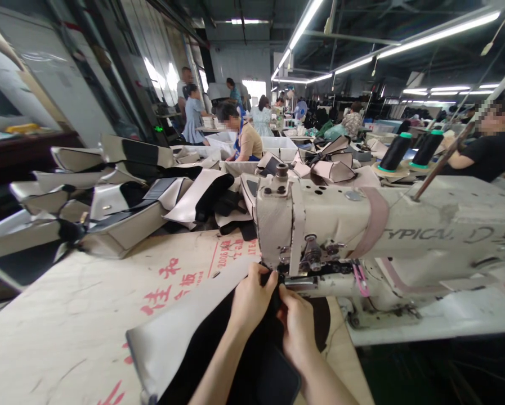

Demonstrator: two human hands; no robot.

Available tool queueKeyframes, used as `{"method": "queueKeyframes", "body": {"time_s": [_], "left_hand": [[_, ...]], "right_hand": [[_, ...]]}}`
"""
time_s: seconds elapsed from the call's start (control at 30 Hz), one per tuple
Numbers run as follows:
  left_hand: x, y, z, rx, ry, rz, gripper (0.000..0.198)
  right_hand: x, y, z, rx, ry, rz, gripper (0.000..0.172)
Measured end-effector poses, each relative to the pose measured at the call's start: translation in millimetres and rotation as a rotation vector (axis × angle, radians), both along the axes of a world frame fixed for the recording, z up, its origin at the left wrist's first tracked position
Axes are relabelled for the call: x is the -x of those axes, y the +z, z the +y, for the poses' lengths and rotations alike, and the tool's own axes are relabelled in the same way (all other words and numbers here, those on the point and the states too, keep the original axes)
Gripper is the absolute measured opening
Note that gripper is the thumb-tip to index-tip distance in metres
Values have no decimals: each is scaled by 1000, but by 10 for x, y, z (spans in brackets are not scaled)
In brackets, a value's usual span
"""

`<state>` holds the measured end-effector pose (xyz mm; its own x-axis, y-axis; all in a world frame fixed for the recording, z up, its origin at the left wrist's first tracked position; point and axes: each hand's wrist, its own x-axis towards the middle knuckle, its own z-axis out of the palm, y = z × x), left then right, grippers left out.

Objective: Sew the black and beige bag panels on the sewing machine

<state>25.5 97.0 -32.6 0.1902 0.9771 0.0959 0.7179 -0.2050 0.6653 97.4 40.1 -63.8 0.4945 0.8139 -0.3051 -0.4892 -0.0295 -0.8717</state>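
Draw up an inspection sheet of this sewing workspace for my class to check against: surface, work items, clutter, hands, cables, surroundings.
Surface: wooden tabletop with red printed lettering and dark scuffs.
Work items: black-and-pale piece lying partly on the tabletop, its black part reaching the head of a sewing machine; two dark thread cones behind the machine.
Clutter: heaped pale-and-black pieces along the far left side.
Hands: left hand and right hand both grip the black part, close to the machine head.
Cables: hanging cord at upper right.
Surroundings: strip lights overhead; person in a black top at right; several people further back.
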Motion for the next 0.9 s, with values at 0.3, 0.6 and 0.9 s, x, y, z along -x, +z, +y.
{"method": "queueKeyframes", "body": {"time_s": [0.3, 0.6, 0.9], "left_hand": [[19, -14, 13, 16, 4, 3, 15], [9, -5, 34, -3, 7, 10, 15], [20, -21, 19, -1, -9, 15, 16]], "right_hand": [[-550, 125, -319, -8, 287, -292, 39], [-2906, 286, -1382, 0, -365, -2008, 41], [-2707, -462, -1451, -38, -369, -1969, 48]]}}
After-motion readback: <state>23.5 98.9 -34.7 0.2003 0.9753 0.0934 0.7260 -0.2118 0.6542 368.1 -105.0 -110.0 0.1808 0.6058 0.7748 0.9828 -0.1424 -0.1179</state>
